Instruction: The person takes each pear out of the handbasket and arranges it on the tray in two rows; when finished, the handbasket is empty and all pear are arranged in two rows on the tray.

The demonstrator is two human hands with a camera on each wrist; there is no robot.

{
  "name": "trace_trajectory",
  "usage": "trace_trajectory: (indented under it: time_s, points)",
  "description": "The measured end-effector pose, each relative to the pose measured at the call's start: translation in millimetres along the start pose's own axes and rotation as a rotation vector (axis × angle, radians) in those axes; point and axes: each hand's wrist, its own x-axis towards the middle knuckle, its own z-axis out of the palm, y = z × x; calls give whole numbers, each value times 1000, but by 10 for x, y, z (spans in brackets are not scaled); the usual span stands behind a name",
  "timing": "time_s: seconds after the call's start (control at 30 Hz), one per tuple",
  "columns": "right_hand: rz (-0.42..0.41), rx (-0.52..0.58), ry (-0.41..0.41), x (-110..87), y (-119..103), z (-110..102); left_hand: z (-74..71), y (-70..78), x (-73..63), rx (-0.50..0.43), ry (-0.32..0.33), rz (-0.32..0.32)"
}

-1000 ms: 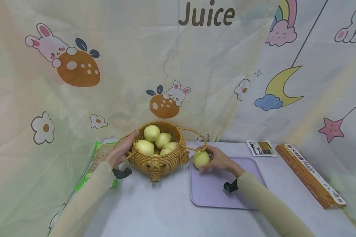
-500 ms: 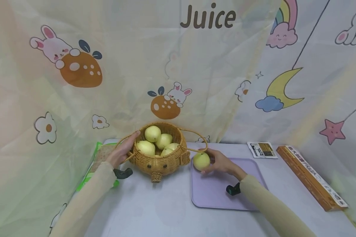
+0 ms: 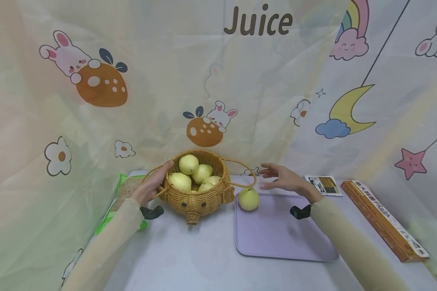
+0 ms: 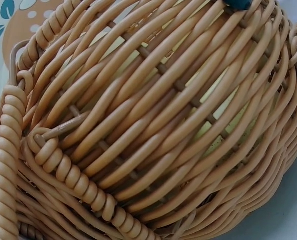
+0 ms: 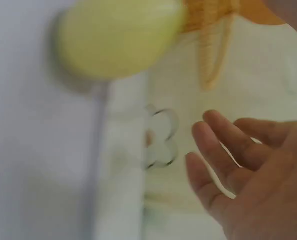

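A round yellow-green pear [image 3: 248, 199] sits on the back left corner of the lilac tray [image 3: 276, 238]. Just to its right and higher up, my right hand [image 3: 285, 178] has its fingers spread and holds nothing. The right wrist view shows that hand [image 5: 258, 170] apart from the pear [image 5: 121, 37]. My left hand [image 3: 151, 184] rests against the left side of a wicker basket [image 3: 200, 204] with an animal face, its fingers lying along the weave by the left handle. Several pears [image 3: 180, 182] lie inside. Close up, the basket wall [image 4: 163, 115] fills the left wrist view.
Under the left forearm lies a green-edged packet [image 3: 121, 194]. At the back right are a small flat sachet [image 3: 324, 185] and a long brown and white box [image 3: 384, 220]. A printed cloth [image 3: 149, 81] hangs behind the table. The basket's right handle [image 3: 245, 163] leans out toward the tray.
My right hand has let go of the pear, leaving it on the tray, and has moved up and to the right with its fingers opened. My left hand stays at the basket.
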Motion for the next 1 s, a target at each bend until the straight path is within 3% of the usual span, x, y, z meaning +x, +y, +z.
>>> trace_trajectory:
  time_s: [0.2, 0.37, 0.67, 0.83, 1.0]
  points:
    - [-44, 86, 106, 262, -469, 27, -9, -18, 5, 39, 0, 25]
    - [-145, 139, 101, 522, -830, 234, -7, -23, -7, 32, 0, 20]
    - [-234, 66, -71, 943, -1288, 612, -9, -1, 9, 30, -10, 35]
    - [-278, 59, -159, 1123, -1425, 879, -10, 0, 4, 2, -18, 22]
    - [-267, 8, -238, 1198, -1512, 1088, -14, -8, -2, 11, -13, 21]
